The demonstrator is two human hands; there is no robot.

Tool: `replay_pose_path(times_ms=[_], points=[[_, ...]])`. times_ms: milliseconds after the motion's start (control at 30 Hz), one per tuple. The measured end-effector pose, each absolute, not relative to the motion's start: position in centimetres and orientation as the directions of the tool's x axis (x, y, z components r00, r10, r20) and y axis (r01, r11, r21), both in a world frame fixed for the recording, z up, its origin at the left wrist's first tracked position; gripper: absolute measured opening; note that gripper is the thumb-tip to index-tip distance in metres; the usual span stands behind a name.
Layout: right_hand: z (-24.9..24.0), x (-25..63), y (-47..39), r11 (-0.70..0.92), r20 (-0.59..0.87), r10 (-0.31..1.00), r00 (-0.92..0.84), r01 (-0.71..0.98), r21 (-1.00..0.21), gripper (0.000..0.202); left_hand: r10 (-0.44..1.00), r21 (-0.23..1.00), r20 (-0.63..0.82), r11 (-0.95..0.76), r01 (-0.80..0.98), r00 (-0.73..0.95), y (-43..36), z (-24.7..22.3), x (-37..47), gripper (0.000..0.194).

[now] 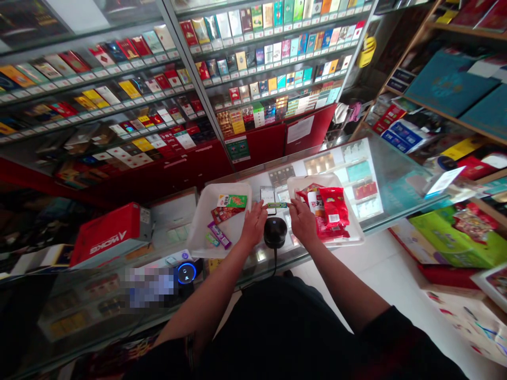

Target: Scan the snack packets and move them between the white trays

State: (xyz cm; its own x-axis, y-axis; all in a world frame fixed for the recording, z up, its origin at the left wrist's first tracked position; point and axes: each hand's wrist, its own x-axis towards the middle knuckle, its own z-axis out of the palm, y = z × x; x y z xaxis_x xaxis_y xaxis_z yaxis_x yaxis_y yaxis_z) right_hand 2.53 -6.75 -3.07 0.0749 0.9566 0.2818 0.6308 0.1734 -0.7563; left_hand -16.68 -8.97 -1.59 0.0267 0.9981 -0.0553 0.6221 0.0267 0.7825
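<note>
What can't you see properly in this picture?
In the head view:
- Writing on the narrow green pack between the left hand and right hand: too small.
- What's under the red bags in the right-hand tray: the bags hide it.
- What the patch of squares covers: blurred out.
- Names on the tiny shelf price labels: too small.

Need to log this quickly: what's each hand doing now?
Left hand: holding one end of the small green packet.
Right hand: holding its other end.
</note>
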Motion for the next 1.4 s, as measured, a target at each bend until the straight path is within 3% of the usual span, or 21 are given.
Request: replay_pose_path(times_ms=[367, 1033, 1400], points=[[-0.2, 5.5, -5.5, 0.164, 0.321, 0.933, 0.163, 0.603, -0.781, 0.04, 0.996, 0.816, 0.065, -0.093, 0.571, 0.069, -7.6, 1.1, -13.3, 0.051], [0.2, 16.6, -2.5, 0.05, 0.289, 0.906, 0.309, 0.601, -0.798, 0.047, 0.981, 0.859, 0.034, -0.126, 0.497, 0.191, -1.2, 1.3, -1.1, 0.05], [-0.7, 18.2, -1.5, -0.004, 0.228, 0.923, 0.309, 0.602, -0.798, 0.052, 0.974, 0.915, 0.004, -0.095, 0.391, 0.229, -0.2, 0.8, 0.8, 0.052]])
